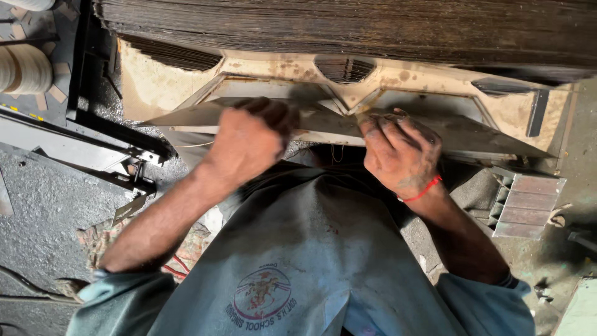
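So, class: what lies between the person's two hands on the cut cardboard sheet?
Head view: between the left hand and right hand runs the cardboard sheet edge, with a V-shaped notch.

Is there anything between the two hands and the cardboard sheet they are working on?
Nothing visible does. The left hand and the right hand both rest directly on the cut cardboard sheet, with their fingers at its edge.

Cut cardboard sheet (429, 134) lying on the sheet stack (348, 28) ahead, left hand (245, 143) and right hand (401, 155) side by side on its near edge, metal frame (93, 143) at left, ribbed block (525, 205) at right.
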Action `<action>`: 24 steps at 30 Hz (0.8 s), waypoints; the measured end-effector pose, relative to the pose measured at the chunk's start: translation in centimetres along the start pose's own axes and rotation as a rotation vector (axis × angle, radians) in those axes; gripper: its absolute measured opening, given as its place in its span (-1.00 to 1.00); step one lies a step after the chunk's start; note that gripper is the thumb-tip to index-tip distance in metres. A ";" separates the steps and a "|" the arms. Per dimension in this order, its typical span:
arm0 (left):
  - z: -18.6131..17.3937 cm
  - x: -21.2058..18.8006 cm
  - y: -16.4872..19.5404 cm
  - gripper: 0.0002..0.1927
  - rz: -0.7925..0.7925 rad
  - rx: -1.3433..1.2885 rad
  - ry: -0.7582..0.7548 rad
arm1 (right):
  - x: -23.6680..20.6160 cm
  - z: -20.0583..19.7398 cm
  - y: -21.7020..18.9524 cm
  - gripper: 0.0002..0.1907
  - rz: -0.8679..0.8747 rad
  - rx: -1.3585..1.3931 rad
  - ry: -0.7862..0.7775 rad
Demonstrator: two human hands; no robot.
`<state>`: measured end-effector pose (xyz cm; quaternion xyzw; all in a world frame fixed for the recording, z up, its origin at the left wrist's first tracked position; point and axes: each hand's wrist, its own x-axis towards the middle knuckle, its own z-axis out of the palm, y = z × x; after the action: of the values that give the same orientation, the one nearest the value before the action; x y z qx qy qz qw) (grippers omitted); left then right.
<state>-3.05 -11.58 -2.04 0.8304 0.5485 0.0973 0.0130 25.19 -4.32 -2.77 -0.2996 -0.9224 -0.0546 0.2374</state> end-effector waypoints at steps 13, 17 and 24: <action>0.1 -6.1 -3.8 0.15 -0.708 -1.233 1.235 | 1.1 -4.4 -3.1 -0.82 0.135 0.480 -0.227; 0.0 -4.7 -3.1 0.00 -0.608 -1.133 1.177 | 0.8 -4.3 -3.6 -0.78 0.165 0.375 -0.205; -1.1 -2.1 -1.0 -0.02 -0.628 -0.997 1.324 | -0.9 -3.8 -3.2 -0.80 0.153 0.270 -0.150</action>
<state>-4.96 -13.25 -1.36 0.3126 0.5399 0.7775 0.0793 25.47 -8.29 0.29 -0.3377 -0.9110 0.1109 0.2093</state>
